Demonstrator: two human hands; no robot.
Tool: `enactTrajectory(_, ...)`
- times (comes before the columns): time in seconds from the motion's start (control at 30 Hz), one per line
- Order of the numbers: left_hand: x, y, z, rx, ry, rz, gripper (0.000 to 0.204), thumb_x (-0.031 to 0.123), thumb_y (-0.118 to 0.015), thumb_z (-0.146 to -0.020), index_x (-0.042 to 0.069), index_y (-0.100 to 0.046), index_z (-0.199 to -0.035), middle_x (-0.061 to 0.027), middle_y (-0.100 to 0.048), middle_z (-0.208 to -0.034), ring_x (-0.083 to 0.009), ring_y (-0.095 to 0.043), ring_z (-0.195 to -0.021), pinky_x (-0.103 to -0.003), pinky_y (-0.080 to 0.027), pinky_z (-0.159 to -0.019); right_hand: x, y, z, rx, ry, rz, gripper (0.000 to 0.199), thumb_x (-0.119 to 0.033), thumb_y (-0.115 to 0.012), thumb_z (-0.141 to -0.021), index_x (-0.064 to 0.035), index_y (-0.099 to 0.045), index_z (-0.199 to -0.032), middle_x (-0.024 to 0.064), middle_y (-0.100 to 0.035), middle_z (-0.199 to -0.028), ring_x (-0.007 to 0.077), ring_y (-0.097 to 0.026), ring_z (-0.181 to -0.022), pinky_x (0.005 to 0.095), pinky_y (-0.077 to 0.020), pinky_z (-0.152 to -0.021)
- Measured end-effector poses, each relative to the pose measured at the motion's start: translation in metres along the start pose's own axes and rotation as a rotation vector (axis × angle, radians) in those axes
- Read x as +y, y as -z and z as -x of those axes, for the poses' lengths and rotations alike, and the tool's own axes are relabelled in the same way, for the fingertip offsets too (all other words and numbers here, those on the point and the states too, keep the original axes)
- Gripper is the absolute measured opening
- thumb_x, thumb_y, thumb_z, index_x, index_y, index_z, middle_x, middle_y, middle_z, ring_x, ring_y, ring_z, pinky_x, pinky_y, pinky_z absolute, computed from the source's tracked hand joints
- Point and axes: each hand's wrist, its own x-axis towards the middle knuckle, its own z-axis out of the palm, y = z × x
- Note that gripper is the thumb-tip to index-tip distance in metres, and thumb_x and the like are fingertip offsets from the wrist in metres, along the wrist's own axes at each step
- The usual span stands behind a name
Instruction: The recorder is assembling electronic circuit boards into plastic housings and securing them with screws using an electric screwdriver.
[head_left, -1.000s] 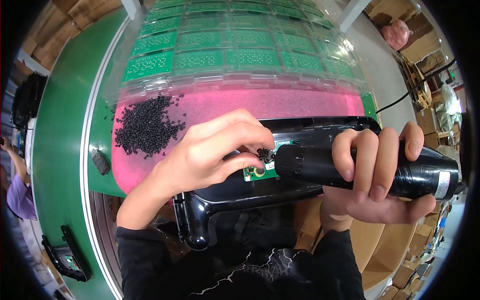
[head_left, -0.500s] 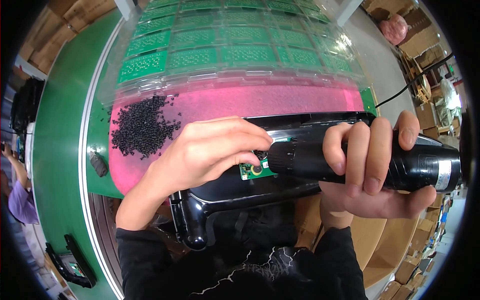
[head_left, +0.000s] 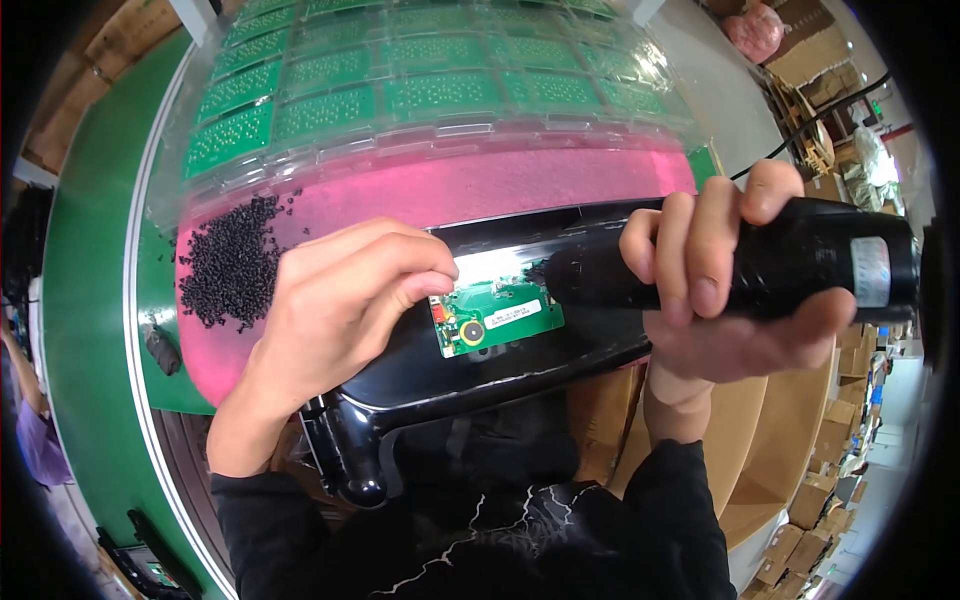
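My right hand is wrapped around a thick black electric screwdriver, which lies almost level and points left. Its front end is over the right part of a green circuit board; the exact contact is hidden. The board has a white label and a round yellow-rimmed part, and it lies in a glossy black plastic housing with a rounded leg at lower left. My left hand is closed in a pinch at the board's upper left corner. What its fingertips hold, if anything, is hidden.
A heap of small black screws lies left on the pink mat. Behind it, clear trays hold several green boards. Cardboard boxes stand at right. A person's purple sleeve shows at far left.
My left hand has drawn back left from the screwdriver's front end, uncovering more of the board. The screwdriver has tilted slightly, and the whole view has shifted.
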Motion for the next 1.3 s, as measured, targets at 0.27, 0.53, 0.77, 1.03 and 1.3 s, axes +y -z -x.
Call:
enactTrajectory(0.27, -0.011, -0.005, 0.006, -0.355, 0.036, 0.027, 0.011, 0.006, -0.072, -0.082, 0.001, -0.066, -0.090, -0.0108, -0.068, -0.079, -0.0284, -0.068, -0.072, -0.035, -0.054, -0.063, 0.012, 0.001, 0.008, 0.190, -0.129, 0.148, 0.060, -0.064, -0.057, -0.089, -0.0080, -0.048, -0.108, -0.0012, -0.049, -0.062, 0.0095, -0.043, -0.047, 0.0279, -0.0347, -0.052)
enactTrajectory(0.53, -0.008, -0.004, 0.004, -0.484, 0.049, -0.078, 0.011, 0.011, -0.072, -0.082, 0.005, -0.067, -0.089, -0.0069, -0.072, -0.082, -0.0255, -0.070, -0.073, -0.035, -0.055, -0.062, 0.016, -0.005, 0.003, 0.181, -0.155, 0.223, 0.060, -0.062, -0.060, -0.088, -0.0065, -0.048, -0.107, -0.0011, -0.049, -0.062, 0.0092, -0.043, -0.048, 0.0259, -0.0335, -0.049)
enactTrajectory(0.77, -0.005, -0.002, 0.006, -0.464, 0.175, -0.084, 0.010, 0.008, -0.072, -0.083, 0.005, -0.067, -0.090, -0.0070, -0.073, -0.083, -0.0266, -0.070, -0.066, -0.034, -0.055, -0.059, 0.017, -0.008, -0.005, 0.139, -0.245, 0.403, 0.064, -0.063, -0.062, -0.086, -0.0032, -0.050, -0.106, -0.0017, -0.048, -0.059, 0.0087, -0.043, -0.046, 0.0242, -0.0328, -0.046)
enactTrajectory(1.03, -0.010, -0.001, 0.009, -0.497, 0.187, -0.106, 0.010, 0.006, -0.071, -0.083, 0.006, -0.067, -0.091, -0.0078, -0.072, -0.082, -0.0268, -0.069, -0.067, -0.035, -0.053, -0.058, 0.018, -0.016, 0.000, 0.177, -0.215, 0.405, 0.071, -0.067, -0.059, -0.086, -0.0040, -0.049, -0.115, -0.0020, -0.048, -0.061, 0.0098, -0.042, -0.047, 0.0271, -0.0359, -0.049)
enactTrajectory(1.3, -0.013, -0.006, 0.007, -0.336, -0.040, -0.005, 0.017, 0.013, -0.075, -0.081, 0.004, -0.064, -0.090, -0.0068, -0.070, -0.077, -0.0268, -0.069, -0.068, -0.035, -0.054, -0.058, -0.004, -0.039, 0.002, 0.091, 0.154, -0.156, 0.047, -0.041, -0.074, -0.084, -0.0103, -0.045, -0.105, -0.0019, -0.056, -0.064, 0.0078, -0.054, -0.048, 0.0238, -0.0468, -0.051)
